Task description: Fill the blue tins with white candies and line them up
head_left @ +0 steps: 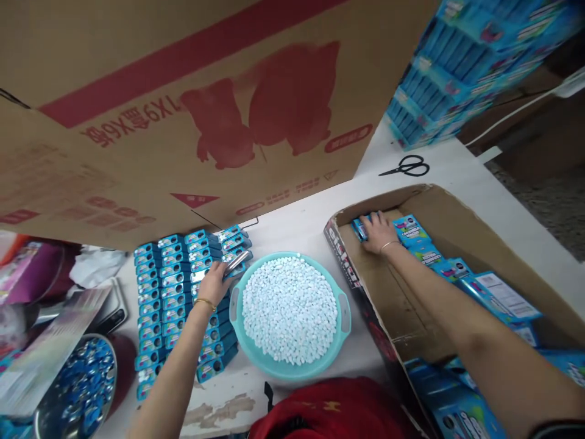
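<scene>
1. White surface [297, 228] carries all of it, under a leaning cardboard sheet [183, 110].
2. Left hand [214, 283] is closed on a small blue pack [236, 263], just beside rows of packs [183, 292].
3. Right hand [378, 231] lies flat on a pack [361, 227] in the carton [439, 213]; its grip is unclear.
4. Carton looks perhaps a third filled; many packs remain outside.
5. Between the hands sits a teal basin [345, 317] of pale pellets.

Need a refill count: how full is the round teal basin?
Nearly full: small white pellets cover the basin almost to its rim.

Bare forearms, thin gold bangle on left wrist [204, 302], slim bracelet on right wrist [388, 245], poss. red top.
</scene>
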A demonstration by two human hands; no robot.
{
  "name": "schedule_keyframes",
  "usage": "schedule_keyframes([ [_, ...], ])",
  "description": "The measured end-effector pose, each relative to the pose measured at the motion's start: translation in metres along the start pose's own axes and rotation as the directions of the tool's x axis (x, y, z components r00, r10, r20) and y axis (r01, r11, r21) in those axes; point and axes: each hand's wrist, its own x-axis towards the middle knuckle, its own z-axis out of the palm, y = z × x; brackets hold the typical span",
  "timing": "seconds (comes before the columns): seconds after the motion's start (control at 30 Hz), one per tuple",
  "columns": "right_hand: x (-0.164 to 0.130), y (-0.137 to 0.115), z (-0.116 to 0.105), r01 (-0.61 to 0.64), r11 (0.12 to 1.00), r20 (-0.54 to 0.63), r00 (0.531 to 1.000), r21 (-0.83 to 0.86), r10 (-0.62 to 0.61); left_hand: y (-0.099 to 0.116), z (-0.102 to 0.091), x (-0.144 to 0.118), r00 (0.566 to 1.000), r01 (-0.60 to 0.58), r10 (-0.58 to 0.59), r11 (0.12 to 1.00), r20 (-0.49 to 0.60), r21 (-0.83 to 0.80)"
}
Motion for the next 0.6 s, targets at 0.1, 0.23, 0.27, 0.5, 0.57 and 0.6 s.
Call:
schedule_keyframes([
  [0.1,-0.003,0.004,-0.005,0.051,0.999,0.024,0.998,-0.005,-0.051,0.001,0.015,0.012,0.998,0.046,-0.046,0.999,-0.038,-0.009],
  [0.23,-0.016,0.007,-0.013,0.104,0.994,0.066,0.992,-0.008,-0.104,0.006,0.02,0.019,0.992,0.09,-0.094,0.994,-0.081,-0.057],
  [0.27,-0.021,0.007,-0.013,0.104,0.995,0.073,0.992,-0.005,-0.104,0.007,0.019,0.017,0.989,0.083,-0.092,0.993,-0.112,-0.081],
  [0.5,-0.077,0.016,-0.012,-0.178,0.754,0.012,0.975,0.632,0.22,0.017,-0.001,-0.074,0.994,-0.111,0.104,0.939,-0.038,-0.324],
  [0.57,-0.102,0.018,-0.025,-0.234,0.441,0.069,0.931,0.866,0.358,0.025,0.002,-0.108,0.965,-0.144,0.203,0.938,0.164,-0.314],
  [0.6,-0.116,0.017,-0.035,-0.228,0.285,0.109,0.919,0.931,0.378,0.031,0.007,-0.121,0.944,-0.142,0.217,0.948,0.249,-0.286],
])
